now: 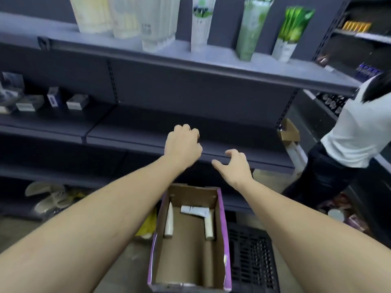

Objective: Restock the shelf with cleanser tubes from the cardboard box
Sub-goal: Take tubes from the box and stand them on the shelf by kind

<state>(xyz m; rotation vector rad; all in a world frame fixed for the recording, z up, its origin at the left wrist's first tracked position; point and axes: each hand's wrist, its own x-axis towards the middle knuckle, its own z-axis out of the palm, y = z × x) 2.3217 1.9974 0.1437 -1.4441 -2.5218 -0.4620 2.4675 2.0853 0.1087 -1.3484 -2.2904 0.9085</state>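
Note:
A cardboard box (222,225) with purple outer sides stands on the floor below me, holding three white cleanser tubes: one at the left (169,220), one lying across the back (195,210), one at the right (208,226). Above the box, my left hand (183,144) hovers over the dark middle shelf (131,127) with fingers curled and nothing visible in it. My right hand (234,166) is at the shelf's front edge, fingers spread, holding nothing. Upright tubes (200,24) stand on the upper shelf (232,66).
Another person in a white shirt (351,132) bends at the right by the neighbouring shelving. A black plastic crate (251,256) sits right of the box. Small boxed goods (53,100) stand on the left shelf. Sandals (46,195) and a yellow bag (148,225) lie on the floor.

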